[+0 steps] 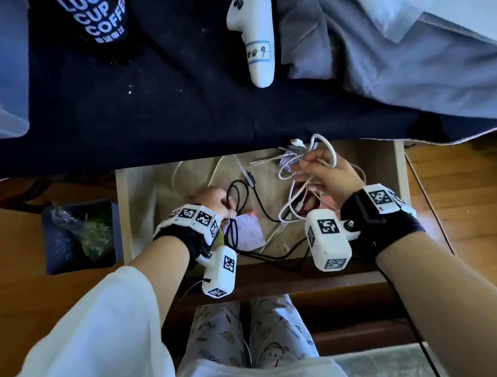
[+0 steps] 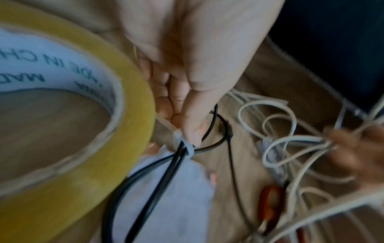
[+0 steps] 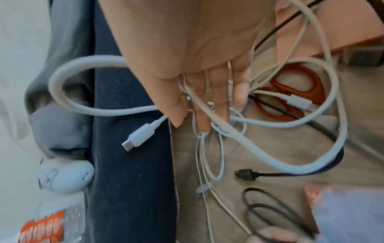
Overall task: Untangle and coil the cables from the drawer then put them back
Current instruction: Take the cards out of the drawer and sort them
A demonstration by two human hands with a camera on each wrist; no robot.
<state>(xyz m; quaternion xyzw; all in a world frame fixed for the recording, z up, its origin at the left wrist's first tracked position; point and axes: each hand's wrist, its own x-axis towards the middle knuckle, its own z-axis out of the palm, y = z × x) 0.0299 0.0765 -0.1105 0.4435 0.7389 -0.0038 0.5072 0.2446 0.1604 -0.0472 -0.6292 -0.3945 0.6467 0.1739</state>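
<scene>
Right hand (image 1: 331, 175) clutches the limp white tangle (image 1: 298, 168) above the drawer (image 1: 400, 163), left hand (image 1: 213, 200) pinches the black cable (image 1: 236, 194) at its tie; light, floppy, snag-prone, so best gripped near plugs.

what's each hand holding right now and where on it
The left hand pinches the coiled thin black cable where a white tie bunches its loops. The right hand grips the tangled white cables mid-length, their loops and plug hanging free.
</scene>
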